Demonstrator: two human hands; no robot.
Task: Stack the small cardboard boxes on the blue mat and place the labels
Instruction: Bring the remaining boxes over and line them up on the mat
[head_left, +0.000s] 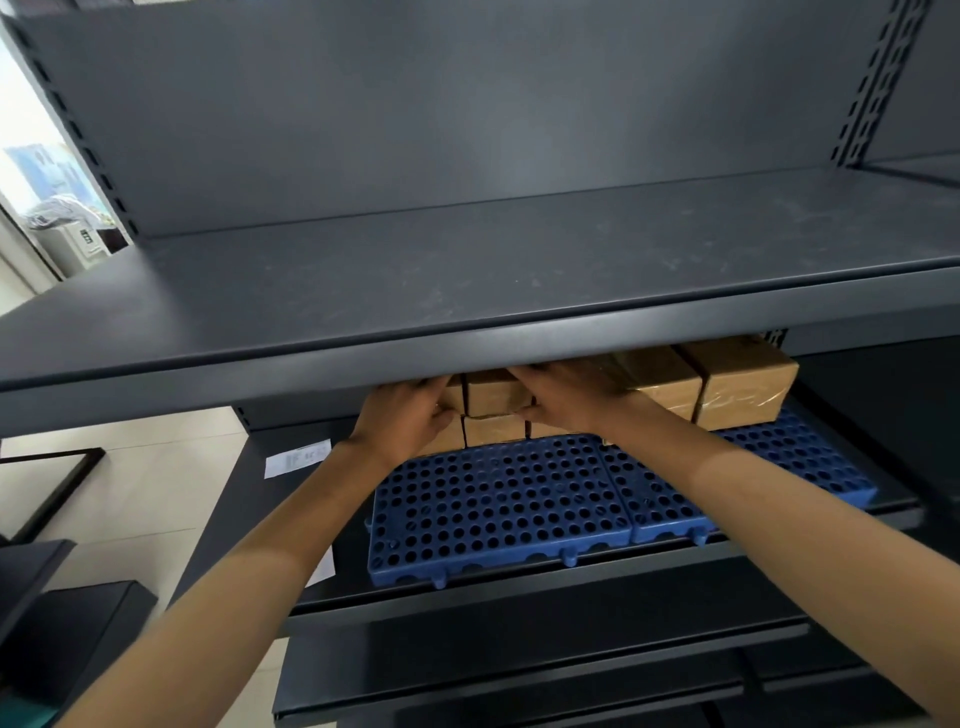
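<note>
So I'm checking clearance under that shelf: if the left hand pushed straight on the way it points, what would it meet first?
Probably the stacked cardboard boxes it already touches; the left hand has no free path ahead.

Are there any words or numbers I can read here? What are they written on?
None can be read.
White paper label on the dark shelf left of the blue mat: faint marks, too blurred to read.
Cardboard boxes: no print visible.
White box far left: dark panel, too small to read.
</note>
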